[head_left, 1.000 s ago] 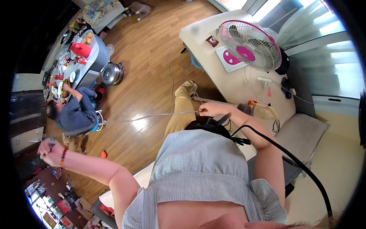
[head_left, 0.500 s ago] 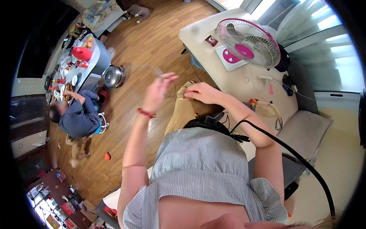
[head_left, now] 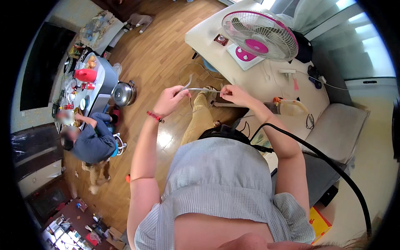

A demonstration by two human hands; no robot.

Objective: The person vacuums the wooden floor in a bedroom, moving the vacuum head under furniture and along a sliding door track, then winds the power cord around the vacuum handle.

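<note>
- Above the wooden floor (head_left: 158, 50), just off the left edge of the cream platform (head_left: 204, 37), a thin cord (head_left: 202, 89) spans between both hands.
- Left hand (head_left: 170, 101): no longer flung far out to the left as a second ago; it is now drawn in, nearly level with the right, thumb and fingers pinched on the cord.
- Right hand (head_left: 236, 96): thumb and forefinger closed on the cord's other side, near that same edge.
- Compared with a second ago, the stretch of cord leaving the right hand is far shorter.
- Pale grey and slender, the cord runs almost straight between the grips; a bent piece pokes up beside the left fingers.
- Below it lies the yellow trouser leg (head_left: 196, 118).
</note>
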